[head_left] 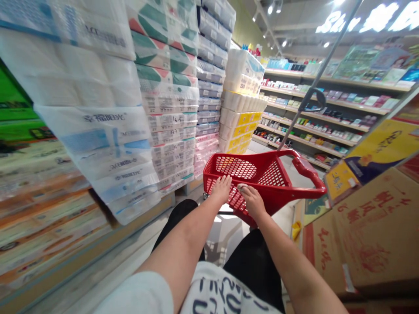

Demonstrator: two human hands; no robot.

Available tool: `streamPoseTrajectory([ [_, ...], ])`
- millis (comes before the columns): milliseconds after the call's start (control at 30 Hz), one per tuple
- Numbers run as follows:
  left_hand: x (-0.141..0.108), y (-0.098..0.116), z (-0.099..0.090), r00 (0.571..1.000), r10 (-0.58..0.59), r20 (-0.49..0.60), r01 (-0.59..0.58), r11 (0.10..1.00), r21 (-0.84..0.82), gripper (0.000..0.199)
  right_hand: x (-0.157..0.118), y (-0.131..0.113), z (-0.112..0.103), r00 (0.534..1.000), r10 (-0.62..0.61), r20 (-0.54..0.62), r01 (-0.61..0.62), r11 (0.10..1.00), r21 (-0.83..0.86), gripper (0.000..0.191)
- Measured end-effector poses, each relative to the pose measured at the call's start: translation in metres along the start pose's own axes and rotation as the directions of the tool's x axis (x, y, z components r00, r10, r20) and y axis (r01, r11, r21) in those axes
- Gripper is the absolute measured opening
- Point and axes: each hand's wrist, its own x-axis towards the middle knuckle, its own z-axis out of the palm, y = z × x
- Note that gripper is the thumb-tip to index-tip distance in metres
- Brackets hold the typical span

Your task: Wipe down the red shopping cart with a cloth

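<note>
A red plastic shopping cart [268, 187] with mesh sides stands in front of me, its handle to the right. My left hand [222, 187] is at the cart's near side by the rim, fingers stretched out and slightly spread; I cannot tell whether it touches the rim. Beside it, my right hand [251, 198] has its fingers bent together near the same rim. Something small and whitish shows at its fingertips, too small to name. Both forearms reach forward over my dark-clad knees.
Tall stacks of wrapped paper packs [111, 148] line the left side, with more tissue bundles [242, 100] behind the cart. Cardboard boxes [373, 235] are piled on the right. A slanted metal pole [322, 72] rises behind the cart. Stocked shelves [327, 113] fill the background.
</note>
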Motion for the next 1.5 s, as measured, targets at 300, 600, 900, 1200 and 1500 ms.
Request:
streamPoseTrajectory([
  [300, -0.009, 0.000, -0.007, 1.000, 0.006, 0.022, -0.006, 1.000, 0.028, 0.070, 0.025, 0.001, -0.017, 0.998, 0.060, 0.008, -0.060, 0.998, -0.006, 0.045],
  [600, -0.018, -0.004, -0.012, 0.999, 0.013, 0.041, -0.014, 0.999, 0.033, 0.067, 0.004, -0.005, -0.020, 0.998, 0.066, 0.021, -0.062, 0.988, -0.140, 0.047],
  [900, -0.017, -0.003, -0.003, 0.999, -0.008, 0.032, 0.008, 1.000, 0.009, 0.072, -0.023, -0.006, -0.013, 0.975, 0.120, 0.187, -0.090, 0.983, -0.162, 0.033],
  [1200, -0.026, -0.002, -0.010, 0.999, -0.008, 0.038, 0.008, 1.000, 0.007, 0.062, 0.006, -0.001, -0.030, 0.999, -0.041, -0.019, 0.040, 0.996, -0.083, 0.049],
  [1500, -0.031, -0.003, -0.010, 0.999, 0.019, 0.036, -0.019, 1.000, -0.011, 0.061, -0.018, 0.009, -0.014, 0.997, 0.035, -0.063, -0.049, 0.969, -0.242, 0.041],
])
